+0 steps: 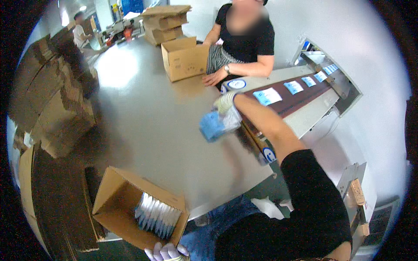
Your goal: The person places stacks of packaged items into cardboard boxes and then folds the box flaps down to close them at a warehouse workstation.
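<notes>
My right hand point(226, 104), in a striped knit glove, reaches over the table by the near end of the conveyor. It is closed on blue-and-white packets point(212, 126); motion blur hides how many. Low in the picture, my gloved left hand point(167, 252) grips the near edge of an open cardboard box point(139, 182). The box tilts toward me, with a row of several thin white-and-blue packets point(157, 215) standing along one side. More flat packets point(267, 96) lie spaced out on the brown conveyor belt point(300, 99).
Across the grey table point(143, 126), a co-worker's hand point(214, 79) rests beside another open carton point(185, 61). Flattened cardboard point(65, 104) is piled along the left. Stacked cartons point(164, 24) stand at the far end, and another person point(81, 35) is in the background.
</notes>
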`<state>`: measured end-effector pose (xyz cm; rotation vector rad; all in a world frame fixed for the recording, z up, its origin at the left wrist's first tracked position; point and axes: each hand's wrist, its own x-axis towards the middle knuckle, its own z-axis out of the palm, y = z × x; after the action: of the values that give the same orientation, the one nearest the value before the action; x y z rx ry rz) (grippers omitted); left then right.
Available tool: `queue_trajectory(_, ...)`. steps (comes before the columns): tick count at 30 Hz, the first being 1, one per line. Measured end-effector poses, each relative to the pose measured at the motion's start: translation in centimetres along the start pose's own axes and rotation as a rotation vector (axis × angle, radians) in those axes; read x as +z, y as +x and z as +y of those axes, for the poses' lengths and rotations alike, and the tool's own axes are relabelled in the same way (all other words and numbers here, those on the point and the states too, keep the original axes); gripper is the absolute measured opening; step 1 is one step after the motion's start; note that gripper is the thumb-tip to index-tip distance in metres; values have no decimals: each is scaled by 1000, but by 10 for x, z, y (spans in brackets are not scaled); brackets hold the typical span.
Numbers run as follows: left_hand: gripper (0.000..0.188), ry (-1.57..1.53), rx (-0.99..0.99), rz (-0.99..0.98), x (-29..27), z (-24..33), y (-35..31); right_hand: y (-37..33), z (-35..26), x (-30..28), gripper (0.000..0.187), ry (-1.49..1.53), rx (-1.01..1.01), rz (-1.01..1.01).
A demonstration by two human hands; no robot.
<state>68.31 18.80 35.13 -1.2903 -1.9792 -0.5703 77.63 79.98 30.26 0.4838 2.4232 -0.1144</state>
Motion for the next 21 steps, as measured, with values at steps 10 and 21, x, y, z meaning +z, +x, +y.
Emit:
queue_trajectory(10,25,-29,0,5,-10,5,6,-103,-196,41,59,-211,-2,452)
queue_trajectory(21,27,-42,10,21,-13,1,3,-98,-269,103,42,388,-567,911)
